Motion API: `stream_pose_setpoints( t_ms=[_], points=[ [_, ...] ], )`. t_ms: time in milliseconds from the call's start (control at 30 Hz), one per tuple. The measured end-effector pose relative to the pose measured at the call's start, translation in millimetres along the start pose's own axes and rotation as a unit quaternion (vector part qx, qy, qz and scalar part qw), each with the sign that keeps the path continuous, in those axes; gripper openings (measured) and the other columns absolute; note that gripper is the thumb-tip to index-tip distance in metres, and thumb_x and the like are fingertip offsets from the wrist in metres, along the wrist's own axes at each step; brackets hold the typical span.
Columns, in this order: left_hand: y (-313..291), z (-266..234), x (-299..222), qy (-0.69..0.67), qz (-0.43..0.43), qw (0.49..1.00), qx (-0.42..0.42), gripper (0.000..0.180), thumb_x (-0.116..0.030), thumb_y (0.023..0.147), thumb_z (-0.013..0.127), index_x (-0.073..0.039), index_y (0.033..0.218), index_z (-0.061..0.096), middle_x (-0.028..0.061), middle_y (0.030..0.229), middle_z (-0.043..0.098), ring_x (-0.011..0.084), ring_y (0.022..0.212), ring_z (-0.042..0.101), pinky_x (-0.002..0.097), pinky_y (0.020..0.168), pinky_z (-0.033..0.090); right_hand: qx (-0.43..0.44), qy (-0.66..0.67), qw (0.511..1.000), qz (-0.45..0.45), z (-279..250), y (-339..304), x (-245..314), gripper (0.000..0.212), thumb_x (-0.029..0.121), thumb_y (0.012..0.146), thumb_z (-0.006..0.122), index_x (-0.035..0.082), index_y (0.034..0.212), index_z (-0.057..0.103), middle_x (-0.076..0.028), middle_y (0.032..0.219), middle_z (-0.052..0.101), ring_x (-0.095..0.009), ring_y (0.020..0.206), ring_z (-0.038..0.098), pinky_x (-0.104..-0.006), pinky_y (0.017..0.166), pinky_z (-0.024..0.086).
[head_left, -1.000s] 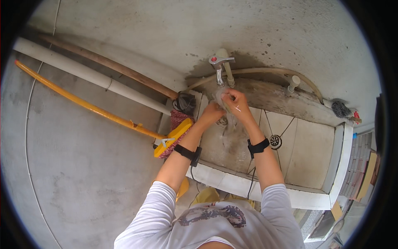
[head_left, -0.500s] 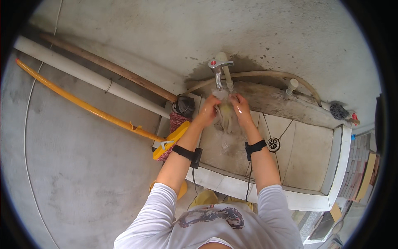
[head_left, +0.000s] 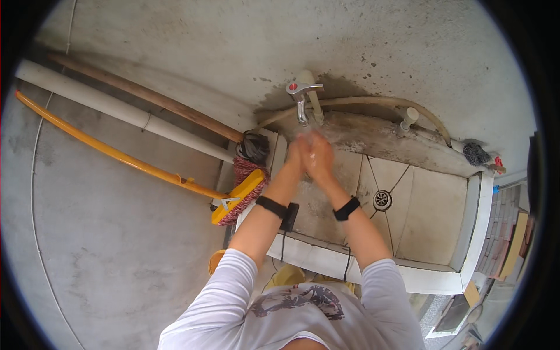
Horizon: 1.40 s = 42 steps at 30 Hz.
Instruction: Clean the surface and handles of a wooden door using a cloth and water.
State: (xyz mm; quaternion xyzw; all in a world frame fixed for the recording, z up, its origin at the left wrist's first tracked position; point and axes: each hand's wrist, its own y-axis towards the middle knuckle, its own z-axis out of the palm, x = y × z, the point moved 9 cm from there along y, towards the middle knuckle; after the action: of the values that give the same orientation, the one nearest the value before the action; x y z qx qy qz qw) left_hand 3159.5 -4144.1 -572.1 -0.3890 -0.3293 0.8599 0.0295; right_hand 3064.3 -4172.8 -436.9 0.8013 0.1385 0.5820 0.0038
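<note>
Just below the spout of a chrome tap (head_left: 301, 100), my left hand (head_left: 298, 150) and my right hand (head_left: 318, 154) press together, both closed. Motion smears the fingers, and water splashes around them. The grey-beige cloth that hung between them a moment ago is hidden now; none of it shows in the sink. Beneath my hands lies the tiled sink (head_left: 434, 216), its surface wet on the left. A round drain (head_left: 382, 200) sits to the right of my right forearm.
A pale hose (head_left: 373, 101) curves along the wall behind the sink, past a capped pipe stub (head_left: 410, 116). A dark scrubber (head_left: 476, 153) rests at the far right corner. To the left lean a yellow-handled mop (head_left: 240, 195), a white pipe (head_left: 122, 107) and a wooden pole (head_left: 154, 99).
My hands were apart with the cloth hanging between them. They have come together, the right one moving left, and the cloth has dropped out of sight.
</note>
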Motion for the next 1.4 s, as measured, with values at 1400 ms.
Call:
stream_pose_setpoints(
  t_ms=[1400],
  points=[
    [-8,-8,-23,-0.020,0.054,0.998,0.021,0.034,-0.031,0.086,0.047,-0.006,0.107,0.045,0.0073,0.093,0.055,0.0174,0.086,0.054,0.0334,0.072,0.046,-0.013,0.119,0.991,-0.065,19,-12,4,0.027,0.023,0.074,0.061,-0.003,0.082,0.056,-0.018,0.078,0.058,-0.024,0.074,0.057,-0.0319,0.069,0.042]
  ],
)
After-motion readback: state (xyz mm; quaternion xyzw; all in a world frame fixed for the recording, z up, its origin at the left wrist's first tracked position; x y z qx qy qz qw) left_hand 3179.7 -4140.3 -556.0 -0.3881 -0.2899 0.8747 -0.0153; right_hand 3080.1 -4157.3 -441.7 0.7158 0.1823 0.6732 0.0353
